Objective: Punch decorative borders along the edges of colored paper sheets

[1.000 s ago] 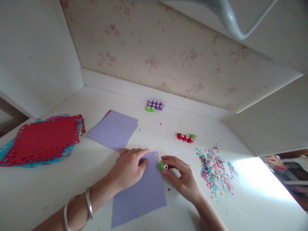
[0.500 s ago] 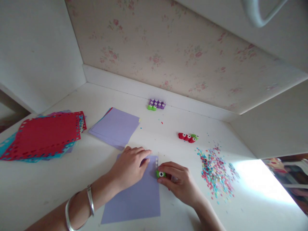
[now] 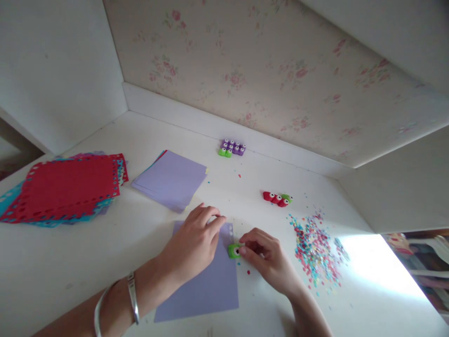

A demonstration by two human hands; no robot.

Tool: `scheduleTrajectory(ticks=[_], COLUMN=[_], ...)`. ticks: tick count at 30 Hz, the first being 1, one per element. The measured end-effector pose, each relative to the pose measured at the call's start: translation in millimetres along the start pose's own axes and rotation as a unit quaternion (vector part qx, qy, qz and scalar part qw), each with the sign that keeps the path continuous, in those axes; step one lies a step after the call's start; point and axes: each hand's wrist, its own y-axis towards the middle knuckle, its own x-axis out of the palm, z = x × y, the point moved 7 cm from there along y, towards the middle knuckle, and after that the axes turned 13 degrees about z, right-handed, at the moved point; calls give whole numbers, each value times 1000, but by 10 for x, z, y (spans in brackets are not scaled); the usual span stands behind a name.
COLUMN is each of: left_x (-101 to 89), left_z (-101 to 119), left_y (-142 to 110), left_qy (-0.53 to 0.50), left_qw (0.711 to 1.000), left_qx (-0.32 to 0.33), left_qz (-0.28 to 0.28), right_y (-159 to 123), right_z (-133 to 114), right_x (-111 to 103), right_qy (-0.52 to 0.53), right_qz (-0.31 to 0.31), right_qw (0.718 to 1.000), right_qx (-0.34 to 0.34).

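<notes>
A sheet of purple paper (image 3: 210,295) lies in front of me, with a short row of small punched holes near its top right corner. My left hand (image 3: 196,238) is over the sheet's upper part, fingers loosely bent and thumb near the index finger, with nothing visible in it. At the sheet's right edge sits a green craft punch (image 3: 231,251) with a round white button. My right hand (image 3: 264,255) has its thumb and index finger at the punch's right side. A few tiny paper cutouts, one a red star (image 3: 249,272), lie just below the punch.
Purple craft punches (image 3: 238,149) with two green ones stand near the wall. Red punches (image 3: 277,198) and a green one sit right of centre. Colourful confetti (image 3: 317,248) is heaped at right. Stacked purple sheets (image 3: 171,180) and punched red sheets (image 3: 73,187) lie left.
My left hand's fingers have lifted and bent. My right fingers have shifted to the green punch's right side, uncovering small cutouts on the table. The view has tilted slightly.
</notes>
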Motion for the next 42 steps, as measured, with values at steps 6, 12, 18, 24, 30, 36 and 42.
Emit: scheduleTrajectory(ticks=[6,12,18,24,30,36,42], left_x=[96,189,188,191,191,183,175], left_z=[73,36,37,10,11,21,22], left_y=[-110,-171,-177,-179,-171,-171,-160], left_qy=[-20,17,14,5,3,2,0], left_qw=[996,993,993,994,994,994,995], left_qx=[20,21,28,16,5,18,20], left_qz=[-84,-115,-114,-110,-113,-107,-102], right_y=[33,32,47,23,-3,22,29], right_z=[72,130,158,260,310,281,295], right_x=[85,130,166,198,223,210,222], right_qy=[-91,-125,-94,-63,-34,-53,-33], right_qz=[-134,-226,-262,-268,-274,-283,-288], right_qw=[983,953,938,934,930,926,917], right_qx=[91,161,205,229,241,244,274])
